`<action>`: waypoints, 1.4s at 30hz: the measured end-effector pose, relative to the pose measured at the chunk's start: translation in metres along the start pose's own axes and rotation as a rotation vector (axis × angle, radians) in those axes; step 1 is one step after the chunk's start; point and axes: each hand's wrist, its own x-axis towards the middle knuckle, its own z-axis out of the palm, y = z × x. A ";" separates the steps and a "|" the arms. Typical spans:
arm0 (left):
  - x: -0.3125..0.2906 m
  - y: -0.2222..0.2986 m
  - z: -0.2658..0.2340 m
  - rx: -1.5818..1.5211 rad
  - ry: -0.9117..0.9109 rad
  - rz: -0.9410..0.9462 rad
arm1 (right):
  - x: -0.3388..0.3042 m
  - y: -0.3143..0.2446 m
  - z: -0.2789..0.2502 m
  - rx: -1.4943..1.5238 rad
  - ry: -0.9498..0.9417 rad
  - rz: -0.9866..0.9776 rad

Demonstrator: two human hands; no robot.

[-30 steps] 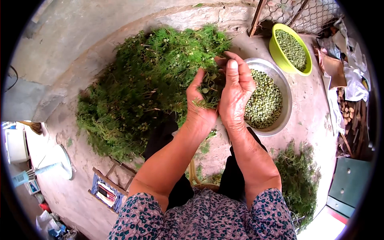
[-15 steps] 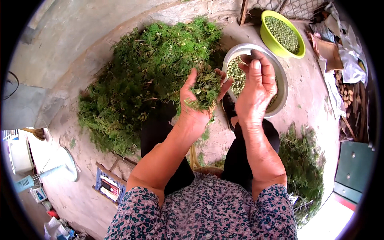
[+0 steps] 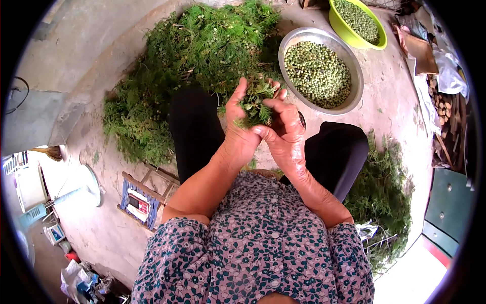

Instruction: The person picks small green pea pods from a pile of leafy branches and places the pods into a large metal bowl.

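A leafy evergreen sprig (image 3: 259, 107) lies in my left hand (image 3: 239, 126), whose fingers curl up around it. My right hand (image 3: 288, 133) is bent in against the sprig from the right, its thumb and fingers closed at the leaves; whatever small thing they pinch is hidden. Just beyond, to the right, stands a metal basin (image 3: 358, 81) holding many small round green berries (image 3: 318, 73). A large heap of evergreen branches (image 3: 202, 48) spreads on the floor to the far left, some with pale berries among the leaves.
Behind the metal basin is a yellow-green basin (image 3: 349, 38) of berries. More branches (image 3: 382, 197) lie at my right. A small folding stool (image 3: 142, 200) with a phone-like object on it stands at left. Firewood (image 3: 445, 109) and plastic sheeting line the right side.
My right hand has come from over the metal basin leftward and nearer, to the sprig in my left hand. Both basins and the heap sit higher in the picture.
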 end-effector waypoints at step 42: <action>-0.010 -0.027 -0.062 -0.045 -0.031 -0.208 | -0.071 0.019 -0.096 -0.748 -0.592 0.010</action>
